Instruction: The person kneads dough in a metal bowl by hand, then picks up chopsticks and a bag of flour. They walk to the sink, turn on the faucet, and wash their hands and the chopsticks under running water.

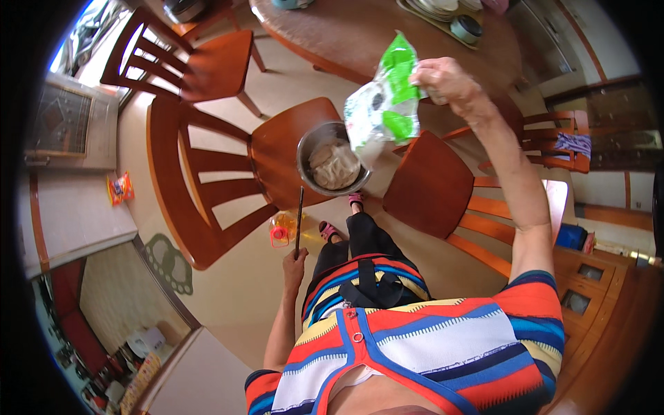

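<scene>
My right hand [446, 83] grips a green-and-white plastic bag [400, 70] by its edge. The bag hangs with its lower end over the right side of a metal bowl [305, 174]. Inside the bowl lies a pale, greyish-white mass [334, 165], soft or powdery; which of the two I cannot tell. The bowl rests on the seat of a wooden chair [272, 142]. Below and left of it, my left hand [294, 263] is closed around a thin dark stick [300, 218], perhaps chopsticks, held upright with its tip close to the bowl's rim.
A bottle of yellow oil with a red cap [280, 233] is on the floor beside the chair. Another wooden chair [430, 184] stands to the right. Beyond the bowl is a round table [332, 36] bearing a tray of dishes [467, 31]. An orange-red packet [120, 188] is at the left.
</scene>
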A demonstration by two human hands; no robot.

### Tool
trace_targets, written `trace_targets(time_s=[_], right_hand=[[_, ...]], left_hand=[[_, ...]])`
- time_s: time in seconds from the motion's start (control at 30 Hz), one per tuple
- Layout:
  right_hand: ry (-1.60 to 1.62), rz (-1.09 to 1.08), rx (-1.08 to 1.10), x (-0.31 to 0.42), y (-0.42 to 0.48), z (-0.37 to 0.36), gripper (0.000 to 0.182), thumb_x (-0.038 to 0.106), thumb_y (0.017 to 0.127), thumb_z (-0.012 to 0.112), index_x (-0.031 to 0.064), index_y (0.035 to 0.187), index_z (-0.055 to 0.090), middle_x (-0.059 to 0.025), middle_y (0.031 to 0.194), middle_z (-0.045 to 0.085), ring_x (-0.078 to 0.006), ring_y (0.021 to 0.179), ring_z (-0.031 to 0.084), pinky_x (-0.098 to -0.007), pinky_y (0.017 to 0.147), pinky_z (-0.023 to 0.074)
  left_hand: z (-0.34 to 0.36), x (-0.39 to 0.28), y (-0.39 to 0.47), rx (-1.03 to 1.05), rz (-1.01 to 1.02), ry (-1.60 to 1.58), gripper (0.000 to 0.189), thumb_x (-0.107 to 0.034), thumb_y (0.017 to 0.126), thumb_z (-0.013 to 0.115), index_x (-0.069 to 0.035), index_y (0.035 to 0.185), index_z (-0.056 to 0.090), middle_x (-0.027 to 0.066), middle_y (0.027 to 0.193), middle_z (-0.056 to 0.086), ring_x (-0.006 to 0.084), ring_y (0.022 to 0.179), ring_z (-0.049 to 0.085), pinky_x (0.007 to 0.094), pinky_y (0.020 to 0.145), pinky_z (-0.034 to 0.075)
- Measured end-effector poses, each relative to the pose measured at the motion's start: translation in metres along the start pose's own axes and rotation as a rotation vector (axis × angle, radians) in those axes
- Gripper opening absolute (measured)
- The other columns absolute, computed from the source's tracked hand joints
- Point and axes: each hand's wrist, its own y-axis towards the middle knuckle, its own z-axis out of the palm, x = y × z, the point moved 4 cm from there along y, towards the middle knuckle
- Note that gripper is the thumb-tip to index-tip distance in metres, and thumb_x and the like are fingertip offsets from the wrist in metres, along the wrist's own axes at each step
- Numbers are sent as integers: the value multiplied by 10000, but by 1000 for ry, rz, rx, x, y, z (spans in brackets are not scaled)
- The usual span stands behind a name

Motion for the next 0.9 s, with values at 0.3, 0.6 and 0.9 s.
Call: trace_targets(time_s=[0.3,0.6,0.9], right_hand=[[-129,137,-303,-46,-34,-244,133,192,783,617,97,698,583,78,543,429,-17,381,295,-220,341,185],[-478,204,-686,-82,29,-461,202,252,719,630,109,603,547,62,518,409,-51,390,303,-262,347,184],[-560,201,-880,-146,135,-574,245,335,728,652,134,612,575,50,466,382,-78,365,327,-281,343,229]], left_hand=[[48,-89,56,126,100,193,321,-279,886,598,38,892,650,85,699,625,124,689,570,300,633,448],[103,-139,97,172,63,158,286,-252,901,587,26,910,654,38,671,596,81,675,519,277,607,425],[137,-181,105,115,72,138,278,-247,901,585,23,848,626,12,610,539,80,614,483,291,546,409]])
